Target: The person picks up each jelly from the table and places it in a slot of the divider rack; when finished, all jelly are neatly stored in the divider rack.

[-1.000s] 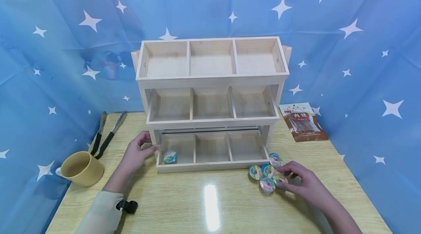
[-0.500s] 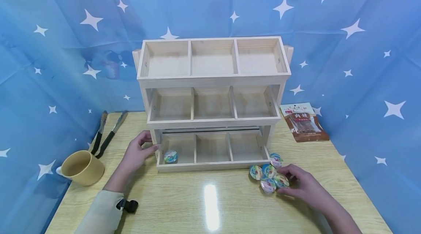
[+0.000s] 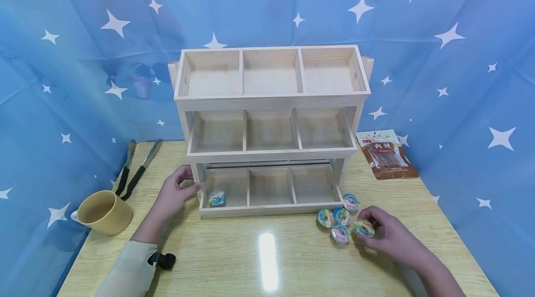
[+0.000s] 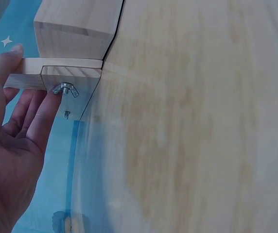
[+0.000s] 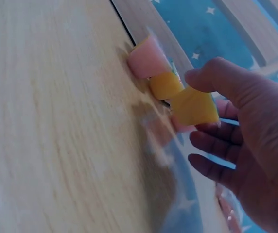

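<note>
In the head view a three-tier wooden shelf (image 3: 271,103) stands on the table, each tier split into three compartments. My left hand (image 3: 172,197) is at its lower left side. In the left wrist view, thumb and fingers lie on either side of a wooden upright (image 4: 27,66), fingertips by a wing nut (image 4: 65,89). My right hand (image 3: 390,236) pinches a small jelly cup (image 3: 364,228) with a printed lid; it looks yellow (image 5: 195,107) from the right wrist. Several more jelly cups (image 3: 340,235) cluster just left of it. Another cup (image 3: 217,198) lies in the bottom left compartment.
A yellow mug (image 3: 104,214) stands at the left, with black-handled tongs (image 3: 137,177) behind it. At the back right lies a brown snack packet (image 3: 386,155). A blue star-patterned cloth (image 3: 267,4) hangs around the table (image 3: 217,260).
My right hand has closed on one jelly cup and drawn it slightly right, away from the cluster. The left hand stays at the shelf's side.
</note>
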Motion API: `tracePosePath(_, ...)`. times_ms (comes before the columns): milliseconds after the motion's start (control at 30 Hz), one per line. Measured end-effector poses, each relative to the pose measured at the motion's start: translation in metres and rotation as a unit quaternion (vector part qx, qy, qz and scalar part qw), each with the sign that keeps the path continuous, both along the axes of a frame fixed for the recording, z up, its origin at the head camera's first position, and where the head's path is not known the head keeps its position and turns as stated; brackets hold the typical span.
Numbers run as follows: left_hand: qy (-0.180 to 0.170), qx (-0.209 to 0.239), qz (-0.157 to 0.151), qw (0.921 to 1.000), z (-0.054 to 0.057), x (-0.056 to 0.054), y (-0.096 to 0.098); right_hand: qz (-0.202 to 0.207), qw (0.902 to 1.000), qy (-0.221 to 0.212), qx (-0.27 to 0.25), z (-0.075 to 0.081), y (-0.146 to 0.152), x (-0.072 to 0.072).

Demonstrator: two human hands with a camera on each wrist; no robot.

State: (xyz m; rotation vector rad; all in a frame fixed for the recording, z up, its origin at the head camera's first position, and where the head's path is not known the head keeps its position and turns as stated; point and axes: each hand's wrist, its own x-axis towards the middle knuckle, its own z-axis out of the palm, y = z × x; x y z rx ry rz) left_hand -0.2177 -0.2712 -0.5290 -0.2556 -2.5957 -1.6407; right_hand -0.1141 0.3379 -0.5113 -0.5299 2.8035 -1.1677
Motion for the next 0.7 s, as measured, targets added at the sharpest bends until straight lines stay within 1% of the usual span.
tracePosePath(100,-0.003,-0.001,0.001,1.0000,0.000,0.000,0.000,0.002,0.9998,0.017,-0.007,0.002,-0.001,-0.002)
tracePosePath(200,-0.005,-0.003,0.002,1.0000,0.001,0.001,0.000,0.010,0.9988,0.045,-0.016,0.005,-0.004,-0.006)
tracePosePath(367,-0.004,0.000,0.001,1.0000,0.002,0.001,0.000,0.021,0.9944,0.099,-0.033,0.010,-0.013,-0.015)
tracePosePath(433,-0.004,0.002,0.000,1.0000,0.001,0.001,0.000,0.024,0.9925,0.114,-0.036,0.011,-0.019,-0.019)
tracePosePath(533,-0.004,0.002,0.000,1.0000,0.001,0.001,-0.001,0.025,0.9910,0.127,-0.036,0.014,-0.027,-0.025)
tracePosePath(700,-0.003,0.003,-0.002,1.0000,0.001,0.001,0.000,0.042,0.9880,0.138,-0.054,0.015,-0.042,-0.038)
